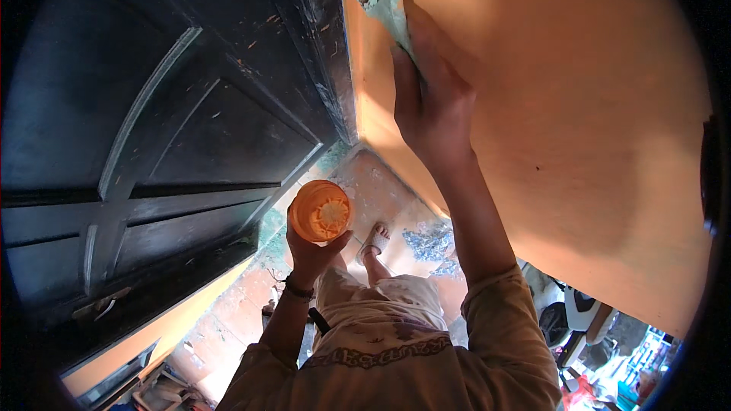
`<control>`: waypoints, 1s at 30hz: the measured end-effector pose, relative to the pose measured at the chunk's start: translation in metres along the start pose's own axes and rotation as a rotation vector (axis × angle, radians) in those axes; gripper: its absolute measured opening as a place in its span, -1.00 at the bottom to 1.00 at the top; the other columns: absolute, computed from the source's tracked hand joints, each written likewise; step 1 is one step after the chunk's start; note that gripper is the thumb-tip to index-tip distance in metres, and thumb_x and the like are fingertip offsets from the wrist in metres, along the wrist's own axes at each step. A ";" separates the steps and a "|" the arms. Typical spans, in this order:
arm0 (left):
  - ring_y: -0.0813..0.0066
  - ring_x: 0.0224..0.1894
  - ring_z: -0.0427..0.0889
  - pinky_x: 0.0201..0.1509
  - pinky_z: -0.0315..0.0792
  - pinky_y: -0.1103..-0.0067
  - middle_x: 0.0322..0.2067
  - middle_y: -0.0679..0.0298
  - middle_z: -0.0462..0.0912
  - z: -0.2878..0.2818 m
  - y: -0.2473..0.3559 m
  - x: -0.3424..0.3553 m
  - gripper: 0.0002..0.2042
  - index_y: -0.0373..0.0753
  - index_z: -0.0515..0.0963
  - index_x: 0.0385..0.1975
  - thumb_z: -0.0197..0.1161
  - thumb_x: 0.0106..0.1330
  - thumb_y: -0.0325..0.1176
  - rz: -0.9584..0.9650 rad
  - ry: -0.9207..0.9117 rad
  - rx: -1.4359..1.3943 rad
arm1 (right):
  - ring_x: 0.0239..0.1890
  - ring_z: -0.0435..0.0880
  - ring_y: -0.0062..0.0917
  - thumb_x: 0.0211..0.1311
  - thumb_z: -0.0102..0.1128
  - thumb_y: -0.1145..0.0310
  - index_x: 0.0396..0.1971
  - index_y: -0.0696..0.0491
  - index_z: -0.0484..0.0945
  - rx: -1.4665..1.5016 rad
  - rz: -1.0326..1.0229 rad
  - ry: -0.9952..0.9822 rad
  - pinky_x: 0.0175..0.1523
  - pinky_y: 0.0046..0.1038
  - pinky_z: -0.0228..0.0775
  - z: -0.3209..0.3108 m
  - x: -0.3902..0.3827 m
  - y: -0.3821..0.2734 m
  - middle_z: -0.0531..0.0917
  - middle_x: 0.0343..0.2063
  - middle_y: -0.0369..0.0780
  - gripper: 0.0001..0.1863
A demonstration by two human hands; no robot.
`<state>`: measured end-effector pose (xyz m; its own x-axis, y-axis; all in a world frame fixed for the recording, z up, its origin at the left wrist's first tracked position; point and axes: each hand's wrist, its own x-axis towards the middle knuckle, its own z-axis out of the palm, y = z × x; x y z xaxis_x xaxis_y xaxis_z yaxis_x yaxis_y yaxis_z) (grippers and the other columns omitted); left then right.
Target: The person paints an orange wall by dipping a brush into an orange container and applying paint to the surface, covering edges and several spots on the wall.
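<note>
My right hand (438, 110) is raised against the orange wall (579, 99), its fingers closed around the narrow end of a paintbrush (387, 1). The brush is pale green, flared and mottled with dark and orange patches at its far end. That end is at the wall, close to the edge beside the dark door. Lower and to the left, my left hand (311, 253) grips an orange cup (321, 211) from beneath and the side. I look down into its round mouth, where a lighter orange patch shows at the bottom. The cup is apart from the wall.
A dark panelled door (175, 122) fills the left side. Below lies a stained tiled floor (228, 327), with a crumpled bluish sheet (430, 245) near my sandalled foot (375, 238). Clutter (594, 335) stands at the lower right, and a framed object (164, 392) at the lower left.
</note>
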<state>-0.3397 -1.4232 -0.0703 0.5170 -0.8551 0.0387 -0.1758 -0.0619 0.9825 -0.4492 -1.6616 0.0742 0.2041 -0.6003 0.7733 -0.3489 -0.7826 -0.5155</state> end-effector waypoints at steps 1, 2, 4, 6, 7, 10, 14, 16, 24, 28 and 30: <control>0.34 0.06 0.51 0.14 0.43 0.42 0.01 0.12 0.47 0.000 -0.002 0.000 -0.15 -0.33 0.23 0.14 0.59 -0.22 -0.41 -0.008 0.002 -0.013 | -0.56 0.64 -0.20 0.16 0.21 0.50 0.10 0.09 0.43 0.001 0.034 -0.037 -0.48 -0.26 0.48 -0.001 -0.002 0.000 0.58 -0.57 -0.02 -0.55; 0.34 0.06 0.51 0.14 0.43 0.42 0.01 0.12 0.47 0.000 -0.004 0.001 -0.15 -0.33 0.23 0.14 0.59 -0.22 -0.41 -0.011 0.001 -0.015 | -0.56 0.64 -0.20 0.16 0.21 0.50 0.10 0.09 0.43 -0.001 0.035 -0.039 -0.48 -0.26 0.48 -0.002 -0.004 0.000 0.58 -0.57 -0.02 -0.55; 0.35 0.10 0.50 0.20 0.42 0.40 0.07 0.16 0.45 -0.001 -0.008 0.001 -0.12 -0.28 0.20 0.19 0.62 -0.17 -0.33 0.007 -0.030 0.010 | -0.56 0.63 -0.19 0.16 0.22 0.49 0.07 0.10 0.46 -0.028 0.081 -0.116 -0.45 -0.25 0.49 -0.004 -0.006 -0.001 0.58 -0.58 -0.02 -0.57; 0.35 0.11 0.50 0.20 0.42 0.40 0.07 0.16 0.45 0.000 -0.009 0.003 -0.11 -0.28 0.20 0.19 0.62 -0.17 -0.32 0.001 -0.036 -0.004 | -0.56 0.64 -0.19 0.16 0.22 0.48 0.06 0.10 0.46 -0.043 0.096 -0.146 -0.44 -0.25 0.50 -0.007 -0.009 -0.001 0.58 -0.57 -0.01 -0.57; 0.35 0.11 0.50 0.20 0.41 0.39 0.07 0.15 0.45 0.001 -0.009 0.003 -0.11 -0.28 0.20 0.19 0.62 -0.17 -0.31 -0.002 -0.040 -0.015 | -0.55 0.64 -0.19 0.15 0.22 0.48 0.06 0.10 0.47 -0.055 0.111 -0.175 -0.42 -0.24 0.50 -0.008 -0.010 0.000 0.59 -0.57 -0.01 -0.58; 0.34 0.11 0.49 0.21 0.41 0.39 0.07 0.15 0.45 0.003 -0.008 0.004 -0.10 -0.28 0.19 0.20 0.63 -0.18 -0.29 0.013 -0.043 0.037 | -0.55 0.64 -0.20 0.15 0.22 0.48 0.03 0.11 0.49 -0.039 0.129 -0.170 -0.42 -0.25 0.50 -0.008 -0.016 0.004 0.59 -0.55 0.00 -0.60; 0.31 0.06 0.51 0.15 0.42 0.41 0.02 0.11 0.47 0.003 -0.006 0.005 -0.13 -0.32 0.22 0.15 0.60 -0.22 -0.38 -0.006 -0.018 0.020 | -0.54 0.65 -0.21 0.14 0.22 0.49 0.03 0.11 0.51 -0.079 0.116 -0.223 -0.42 -0.27 0.49 -0.025 -0.013 -0.005 0.61 -0.54 -0.01 -0.60; 0.31 0.07 0.51 0.16 0.42 0.41 0.02 0.11 0.47 0.003 -0.001 0.005 -0.13 -0.33 0.22 0.15 0.60 -0.22 -0.38 -0.005 -0.008 0.031 | -0.56 0.65 -0.23 0.12 0.23 0.51 0.04 0.11 0.51 -0.015 0.128 -0.148 -0.42 -0.27 0.48 -0.041 -0.004 -0.017 0.61 -0.56 -0.04 -0.58; 0.32 0.09 0.50 0.18 0.42 0.40 0.05 0.13 0.46 0.003 -0.008 0.005 -0.12 -0.30 0.21 0.18 0.61 -0.19 -0.35 -0.031 -0.024 -0.014 | -0.59 0.63 -0.26 0.12 0.23 0.50 0.07 0.10 0.48 -0.095 -0.082 -0.004 -0.46 -0.30 0.47 -0.012 0.009 -0.001 0.58 -0.60 -0.06 -0.55; 0.32 0.09 0.50 0.16 0.42 0.41 0.04 0.11 0.45 -0.001 -0.016 0.005 -0.12 -0.33 0.19 0.18 0.59 -0.20 -0.41 -0.052 -0.040 -0.014 | -0.55 0.64 -0.22 0.13 0.22 0.49 0.05 0.12 0.49 -0.107 0.100 -0.123 -0.41 -0.27 0.49 -0.007 -0.013 0.003 0.59 -0.58 -0.03 -0.58; 0.32 0.09 0.50 0.17 0.42 0.41 0.04 0.11 0.45 -0.002 -0.023 0.005 -0.12 -0.33 0.18 0.18 0.59 -0.20 -0.41 -0.069 -0.034 -0.053 | -0.53 0.65 -0.21 0.13 0.22 0.48 0.03 0.13 0.49 -0.098 0.063 -0.157 -0.39 -0.25 0.50 -0.003 -0.024 0.013 0.60 -0.57 -0.02 -0.59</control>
<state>-0.3315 -1.4253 -0.0922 0.4974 -0.8668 -0.0352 -0.0956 -0.0951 0.9909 -0.4614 -1.6569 0.0494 0.3165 -0.6721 0.6695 -0.4511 -0.7275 -0.5170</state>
